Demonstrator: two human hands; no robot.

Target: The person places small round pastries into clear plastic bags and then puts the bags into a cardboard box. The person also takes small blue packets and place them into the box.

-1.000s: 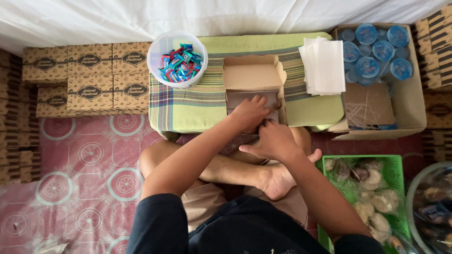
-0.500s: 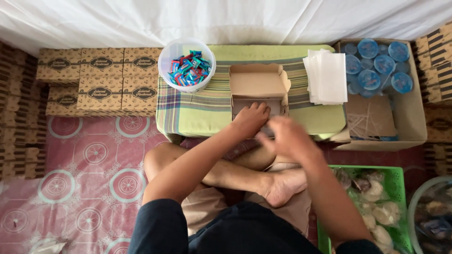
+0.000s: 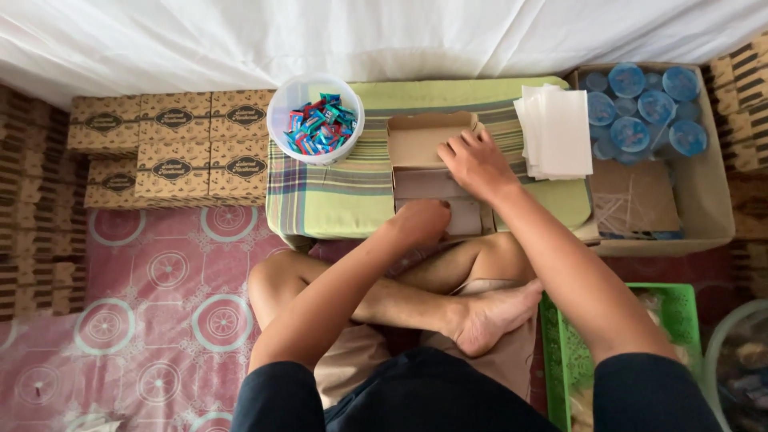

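My right hand (image 3: 478,164) moved up onto the open cardboard box (image 3: 432,156), fingers spread flat, left hand (image 3: 422,222) curled on its near flap, candy bowl (image 3: 315,118) beyond left.

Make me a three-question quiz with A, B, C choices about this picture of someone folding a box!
1. Where is the round white tub of wrapped sweets?
A. left of the open brown cardboard box
B. in the green plastic basket
C. on the pink patterned mat

2. What colour are the lids of the cups in the big carton?
A. red
B. blue
C. yellow

3. How is the brown box?
A. taped shut
B. crushed flat
C. open on top

Answers: 1 A, the tub sits beside the box on the checked cloth. 2 B, the lids look blue. 3 C, the right hand and left hand rest on its open flaps.
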